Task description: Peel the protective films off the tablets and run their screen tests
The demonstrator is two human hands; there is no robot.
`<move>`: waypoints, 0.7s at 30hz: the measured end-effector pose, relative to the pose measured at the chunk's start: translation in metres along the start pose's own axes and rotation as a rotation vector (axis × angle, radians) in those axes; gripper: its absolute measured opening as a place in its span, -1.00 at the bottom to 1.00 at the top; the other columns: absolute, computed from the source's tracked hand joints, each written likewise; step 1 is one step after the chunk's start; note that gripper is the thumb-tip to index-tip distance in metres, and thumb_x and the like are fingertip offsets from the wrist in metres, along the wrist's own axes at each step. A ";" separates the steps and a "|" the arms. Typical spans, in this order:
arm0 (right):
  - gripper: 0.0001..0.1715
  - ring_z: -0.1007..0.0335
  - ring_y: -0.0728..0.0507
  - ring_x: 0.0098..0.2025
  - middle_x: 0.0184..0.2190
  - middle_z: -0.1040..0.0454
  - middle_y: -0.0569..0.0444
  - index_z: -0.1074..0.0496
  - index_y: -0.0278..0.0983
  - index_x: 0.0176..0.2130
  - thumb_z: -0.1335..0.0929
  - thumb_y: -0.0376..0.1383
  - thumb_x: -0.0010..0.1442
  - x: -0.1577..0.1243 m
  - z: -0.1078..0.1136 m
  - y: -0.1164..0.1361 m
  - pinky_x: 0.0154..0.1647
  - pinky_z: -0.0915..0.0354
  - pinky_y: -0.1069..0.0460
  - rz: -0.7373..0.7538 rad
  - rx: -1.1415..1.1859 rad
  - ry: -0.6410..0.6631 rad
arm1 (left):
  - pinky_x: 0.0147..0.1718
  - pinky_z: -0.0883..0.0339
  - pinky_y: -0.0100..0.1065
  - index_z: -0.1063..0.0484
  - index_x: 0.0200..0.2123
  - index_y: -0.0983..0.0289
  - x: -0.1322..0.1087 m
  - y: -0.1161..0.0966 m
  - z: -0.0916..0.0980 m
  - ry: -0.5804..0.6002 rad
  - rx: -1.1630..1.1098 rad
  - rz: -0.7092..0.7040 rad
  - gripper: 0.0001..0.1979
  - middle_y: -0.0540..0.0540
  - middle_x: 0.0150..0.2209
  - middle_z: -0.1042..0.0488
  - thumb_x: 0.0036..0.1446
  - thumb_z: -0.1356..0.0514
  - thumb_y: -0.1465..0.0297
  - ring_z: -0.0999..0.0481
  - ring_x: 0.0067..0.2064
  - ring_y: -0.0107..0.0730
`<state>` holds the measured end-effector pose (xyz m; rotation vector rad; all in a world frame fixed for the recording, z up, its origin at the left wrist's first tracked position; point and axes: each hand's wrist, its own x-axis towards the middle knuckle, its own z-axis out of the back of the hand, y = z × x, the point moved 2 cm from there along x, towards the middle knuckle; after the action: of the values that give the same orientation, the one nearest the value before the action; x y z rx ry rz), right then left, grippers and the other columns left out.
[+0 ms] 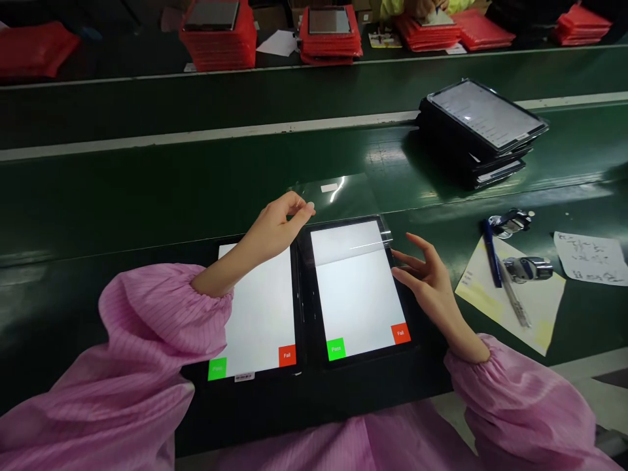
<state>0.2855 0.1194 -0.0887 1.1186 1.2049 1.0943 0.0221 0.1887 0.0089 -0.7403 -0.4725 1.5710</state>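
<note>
- Head camera: the green worktop [147, 190] is stretching beneath and beyond both hands.
- A stack of dark tablets [483, 124] is standing farther out than the right hand, slightly to its right.
- The middle tablet [360, 294] is lying between the hands, its screen glowing white.
- The left tablet [267, 307] is lying partly under the left arm [167, 307], also glowing white.
- A clear film [353, 196] is covering the middle tablet's far end and reaching past it.
- The left hand [277, 226] is pinching the film's edge between thumb and forefinger.
- The right hand [429, 278] is spreading its fingers loosely beside the middle tablet; whether they are touching it, I cannot tell.
- A yellow-edged paper [532, 307] is lying right of the right hand.
- A blue pen [492, 252] is resting across that paper.
</note>
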 end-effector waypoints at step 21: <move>-0.19 -0.17 -0.21 0.35 0.32 -0.18 -0.14 -0.06 -0.15 0.40 -0.36 0.04 0.35 -0.045 0.008 -0.021 0.32 -0.29 -0.17 0.135 -0.121 0.205 | -0.22 -0.31 -0.77 -0.32 -0.18 0.41 -0.006 -0.002 0.006 -0.096 -0.242 -0.088 -0.64 0.04 -0.10 -0.52 0.26 -0.06 0.17 -0.52 -0.13 -0.82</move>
<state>0.2917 0.0715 -0.1036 1.0246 1.2163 1.3940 0.0193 0.1833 0.0154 -0.8178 -0.7661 1.4864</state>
